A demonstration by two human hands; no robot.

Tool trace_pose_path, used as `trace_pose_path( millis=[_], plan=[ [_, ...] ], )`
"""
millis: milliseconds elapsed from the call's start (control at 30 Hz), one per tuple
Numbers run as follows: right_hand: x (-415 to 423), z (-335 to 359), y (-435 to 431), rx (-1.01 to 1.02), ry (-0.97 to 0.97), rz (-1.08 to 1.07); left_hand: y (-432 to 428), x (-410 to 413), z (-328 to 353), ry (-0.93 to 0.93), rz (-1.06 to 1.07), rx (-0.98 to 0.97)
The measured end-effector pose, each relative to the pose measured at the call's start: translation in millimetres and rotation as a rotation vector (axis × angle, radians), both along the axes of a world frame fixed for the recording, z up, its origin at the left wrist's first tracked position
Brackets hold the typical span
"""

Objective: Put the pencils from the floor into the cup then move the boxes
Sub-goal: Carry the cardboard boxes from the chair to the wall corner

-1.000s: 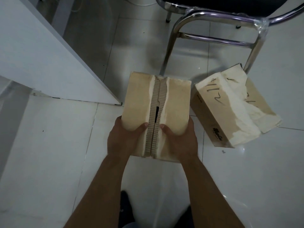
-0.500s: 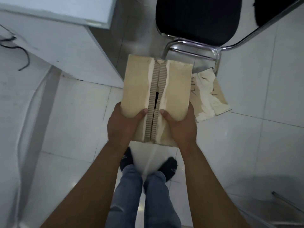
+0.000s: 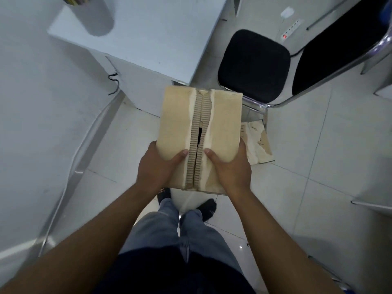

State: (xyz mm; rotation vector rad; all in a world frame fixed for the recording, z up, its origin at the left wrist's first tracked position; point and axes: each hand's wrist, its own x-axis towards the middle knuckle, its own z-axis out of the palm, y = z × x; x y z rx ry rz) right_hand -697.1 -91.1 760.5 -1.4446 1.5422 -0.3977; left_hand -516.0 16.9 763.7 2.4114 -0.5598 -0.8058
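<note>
I hold a tan cardboard box (image 3: 178, 124) with a torn corrugated strip down its top, lifted well above the floor. My left hand (image 3: 158, 168) grips its near left side and my right hand (image 3: 230, 168) grips its near right side, thumbs on top. A second, torn cardboard box (image 3: 257, 143) lies on the floor tiles beyond, mostly hidden behind the held box. At the top left a grey cup (image 3: 93, 15) with pencils in it stands on the white table (image 3: 148, 35).
A black-seated chrome chair (image 3: 254, 64) stands just beyond the boxes, with a second black chair (image 3: 339, 45) to its right. A white power strip (image 3: 291, 30) lies on the floor behind. A black cable (image 3: 113, 83) hangs by the table's side. My legs and feet are below.
I have stood up with the box, raising it from near the floor. The view has pulled back, so the table top with the cup shows and the second box looks smaller.
</note>
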Motion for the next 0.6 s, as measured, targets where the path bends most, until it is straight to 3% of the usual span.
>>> trace_pose_path(
  millis=[267, 600],
  plan=[
    [28.2, 84.2, 24.8, -0.088, -0.057, 0.184, 61.0, 19.7, 79.2, -0.004, 0.089, -0.078],
    [89.9, 140.0, 84.2, -0.176, -0.131, 0.474, 170.7, 42.1, 126.5, -0.045, 0.285, -0.202]
  ],
)
